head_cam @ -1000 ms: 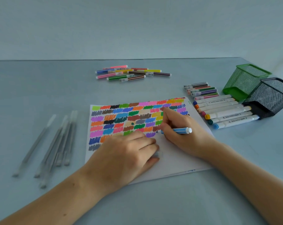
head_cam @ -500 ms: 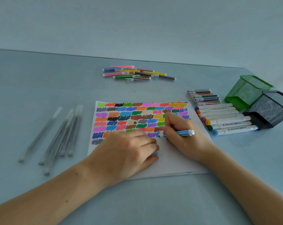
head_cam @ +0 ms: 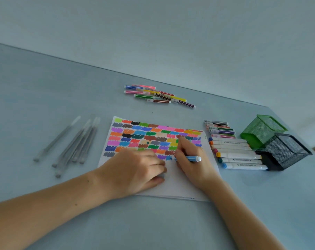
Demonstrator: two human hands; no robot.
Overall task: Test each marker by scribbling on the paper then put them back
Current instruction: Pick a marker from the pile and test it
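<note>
The scene is seen from a single head-worn camera, set close above and behind the paper (head_cam: 178,184), tilted forward and down and rolled slightly, so that the table's (head_cam: 44,98) far edge is shown slanting beyond the paper.

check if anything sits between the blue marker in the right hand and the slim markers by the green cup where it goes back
Nothing visible does. The blue marker is in the right hand on the paper; bare paper and table lie between it and the slim markers.

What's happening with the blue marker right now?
Right hand grips blue marker, tip on paper, blue scribble started. Left hand rests on paper, fingers curled. Nothing in the way.
</note>
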